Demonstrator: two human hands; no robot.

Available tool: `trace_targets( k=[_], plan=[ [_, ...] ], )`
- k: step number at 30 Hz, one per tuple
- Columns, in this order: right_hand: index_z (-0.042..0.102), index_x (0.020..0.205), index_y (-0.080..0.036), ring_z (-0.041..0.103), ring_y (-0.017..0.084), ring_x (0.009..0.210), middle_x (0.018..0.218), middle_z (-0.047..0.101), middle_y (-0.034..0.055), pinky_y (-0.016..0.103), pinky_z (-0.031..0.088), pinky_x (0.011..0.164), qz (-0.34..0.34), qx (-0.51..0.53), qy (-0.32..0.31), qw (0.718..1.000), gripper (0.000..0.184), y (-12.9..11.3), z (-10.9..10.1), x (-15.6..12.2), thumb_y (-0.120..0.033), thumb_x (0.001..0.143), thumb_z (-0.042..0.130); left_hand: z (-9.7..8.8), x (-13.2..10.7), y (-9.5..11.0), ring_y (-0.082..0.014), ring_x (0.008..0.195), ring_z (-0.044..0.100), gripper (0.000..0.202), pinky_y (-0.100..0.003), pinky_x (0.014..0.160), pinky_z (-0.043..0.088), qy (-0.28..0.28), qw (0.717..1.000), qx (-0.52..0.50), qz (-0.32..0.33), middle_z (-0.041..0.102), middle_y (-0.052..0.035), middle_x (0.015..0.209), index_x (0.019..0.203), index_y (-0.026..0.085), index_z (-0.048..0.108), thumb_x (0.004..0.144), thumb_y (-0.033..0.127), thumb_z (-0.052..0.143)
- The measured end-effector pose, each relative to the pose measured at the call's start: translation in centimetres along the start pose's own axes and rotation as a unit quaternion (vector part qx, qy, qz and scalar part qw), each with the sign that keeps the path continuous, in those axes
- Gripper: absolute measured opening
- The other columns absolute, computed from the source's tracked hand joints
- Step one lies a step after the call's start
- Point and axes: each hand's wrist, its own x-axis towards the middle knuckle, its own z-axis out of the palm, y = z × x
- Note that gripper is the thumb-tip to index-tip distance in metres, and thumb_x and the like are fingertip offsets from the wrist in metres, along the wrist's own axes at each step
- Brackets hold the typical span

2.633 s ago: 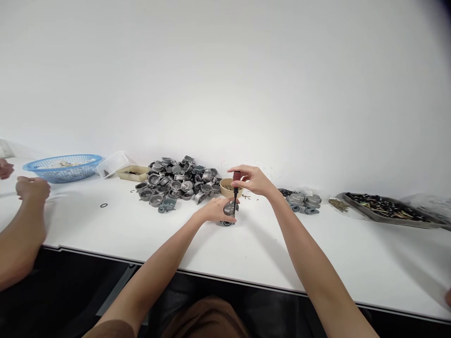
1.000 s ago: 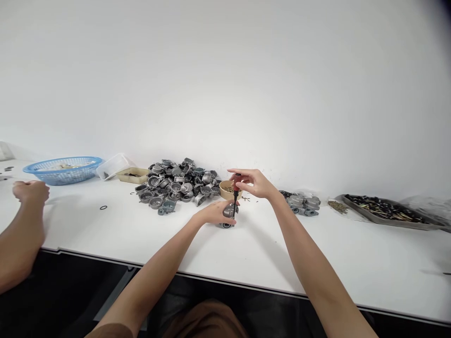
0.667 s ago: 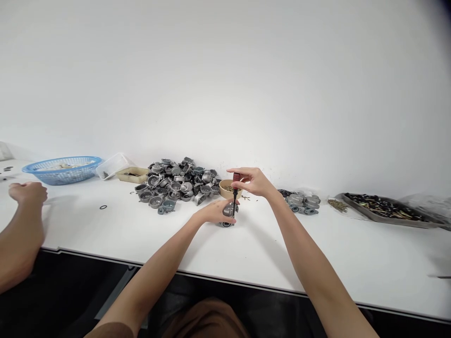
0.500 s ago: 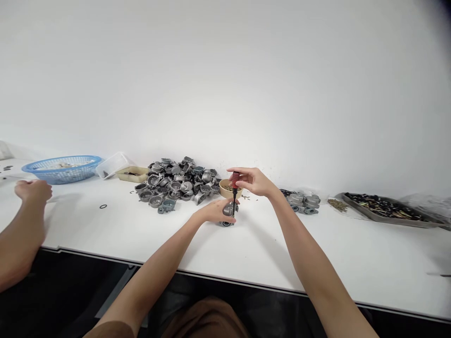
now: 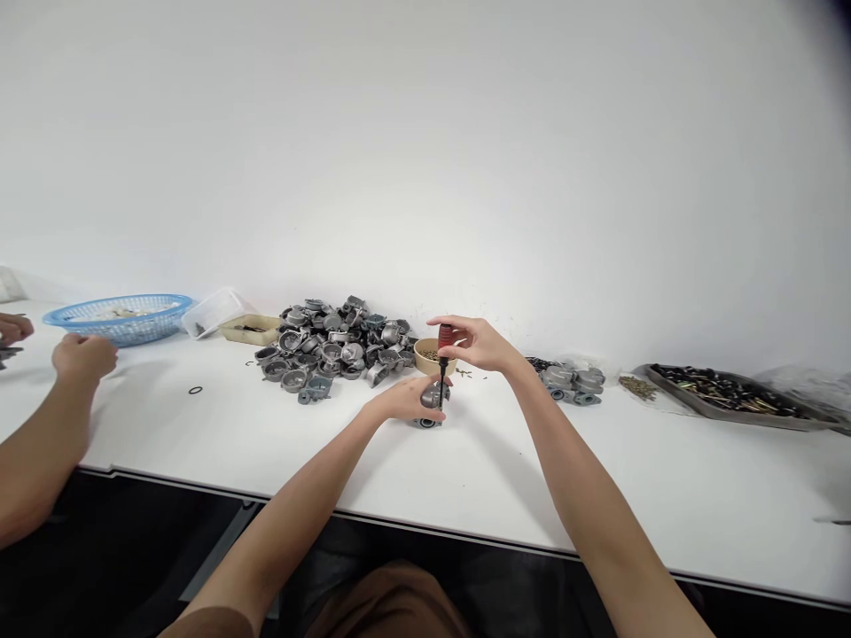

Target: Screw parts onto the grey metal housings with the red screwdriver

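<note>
My left hand (image 5: 409,399) grips a small grey metal carburetor (image 5: 435,395) and keeps it on the white table. Most of the part is covered by my fingers. Above it, my right hand (image 5: 480,342) is closed around the red handle of a screwdriver (image 5: 444,340). The screwdriver stands upright, its dark shaft reaching down to the carburetor beside my left thumb. The exact contact of its tip is too small to make out. Just behind my hands sits a tan bowl (image 5: 425,358) of small brass-coloured screws.
Left of the bowl lies a heap of grey metal housings (image 5: 332,346). Finished-looking carburetors (image 5: 573,381) stand to the right, before a dark tray (image 5: 731,394) of parts. A co-worker's hands (image 5: 85,356) are near a blue basket (image 5: 120,330). A black ring (image 5: 195,390) lies on the table.
My hands and the carburetor stay in place; the fingers of my right hand have shifted slightly on the screwdriver handle. The co-worker's hand moved right, and their other hand came into view.
</note>
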Motion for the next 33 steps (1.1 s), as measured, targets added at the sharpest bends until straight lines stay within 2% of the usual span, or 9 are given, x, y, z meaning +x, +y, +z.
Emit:
trace_targets(
  k=[6,12,17,20,24,26,28,30,33],
  plan=[
    [0.065,0.13,-0.024,0.065,0.02,0.087,0.099,0.068,0.0063,0.041,0.061,0.084,-0.008,-0.019,0.001,1.0,0.047,0.1,-0.1,0.1,-0.034,0.084,0.069,0.2,0.1,0.3,-0.0296,0.118,0.058,0.068,-0.036,0.099,0.045,0.012,0.999,0.043,-0.015,0.062,0.0001,0.131,0.139,0.036,0.049,0.077,0.054,0.073],
    [0.064,0.133,-0.024,0.064,0.02,0.087,0.097,0.068,0.0065,0.039,0.062,0.081,-0.014,-0.03,0.054,0.998,0.049,-0.6,-0.5,-0.1,-0.035,0.086,0.068,0.8,0.6,0.0,-0.0334,0.11,0.063,0.062,-0.04,0.095,0.047,0.061,0.987,0.137,-0.056,0.07,-0.0026,0.115,0.135,0.035,0.053,0.083,0.066,0.064],
    [0.062,0.134,-0.025,0.065,0.02,0.088,0.097,0.068,0.0061,0.037,0.062,0.08,-0.041,-0.014,0.073,0.996,0.05,-2.1,0.2,-0.1,-0.039,0.087,0.069,0.2,0.1,0.4,-0.0325,0.119,0.06,0.069,-0.038,0.101,0.045,0.02,0.989,0.137,-0.048,0.065,-0.0033,0.128,0.139,0.037,0.053,0.079,0.068,0.067],
    [0.064,0.133,-0.025,0.065,0.02,0.088,0.096,0.068,0.0055,0.037,0.062,0.082,-0.051,-0.003,0.062,0.997,0.048,-2.6,0.8,0.0,-0.039,0.087,0.069,-0.4,-0.2,0.9,-0.0333,0.123,0.058,0.071,-0.04,0.104,0.045,-0.008,0.992,0.121,-0.038,0.051,-0.004,0.146,0.143,0.04,0.049,0.078,0.059,0.07],
    [0.064,0.133,-0.026,0.067,0.02,0.088,0.097,0.069,0.0051,0.039,0.062,0.084,-0.05,-0.001,0.033,0.998,0.048,-2.3,1.3,0.1,-0.037,0.087,0.069,-1.0,-0.3,0.3,-0.0362,0.129,0.053,0.09,-0.045,0.106,0.046,-0.041,0.996,0.078,-0.028,0.04,-0.0059,0.155,0.152,0.041,0.039,0.072,0.046,0.079],
    [0.063,0.134,-0.026,0.067,0.02,0.088,0.098,0.07,0.0055,0.039,0.062,0.083,-0.048,-0.001,0.028,0.998,0.049,-2.0,1.4,0.2,-0.037,0.086,0.07,-1.3,-0.2,-0.4,-0.0352,0.127,0.055,0.092,-0.043,0.099,0.053,-0.055,0.998,0.033,-0.016,0.039,-0.0074,0.155,0.154,0.037,0.038,0.071,0.039,0.08],
    [0.064,0.134,-0.025,0.068,0.02,0.088,0.098,0.07,0.0059,0.039,0.062,0.082,-0.045,-0.002,0.03,0.999,0.05,-1.6,1.5,0.2,-0.036,0.085,0.071,-1.6,-0.2,-0.9,-0.0323,0.114,0.062,0.09,-0.038,0.081,0.061,-0.074,0.997,-0.026,-0.02,0.04,-0.0095,0.155,0.153,0.034,0.04,0.072,0.036,0.079],
    [0.064,0.134,-0.025,0.069,0.021,0.088,0.099,0.071,0.0061,0.039,0.062,0.082,-0.044,-0.002,0.034,0.998,0.05,-1.4,1.5,0.2,-0.036,0.085,0.071,-1.7,-0.2,-1.2,-0.0281,0.098,0.068,0.088,-0.033,0.063,0.063,-0.086,0.992,-0.081,-0.031,0.04,-0.0119,0.154,0.152,0.031,0.043,0.072,0.036,0.08],
    [0.064,0.134,-0.027,0.069,0.021,0.088,0.1,0.071,0.006,0.039,0.063,0.081,-0.042,-0.001,0.035,0.998,0.051,-1.2,1.6,0.2,-0.036,0.085,0.072,-1.7,-0.2,-1.0,-0.0246,0.088,0.07,0.085,-0.031,0.059,0.064,-0.078,0.988,-0.129,-0.041,0.051,-0.013,0.145,0.147,0.027,0.05,0.07,0.036,0.084]
  ],
)
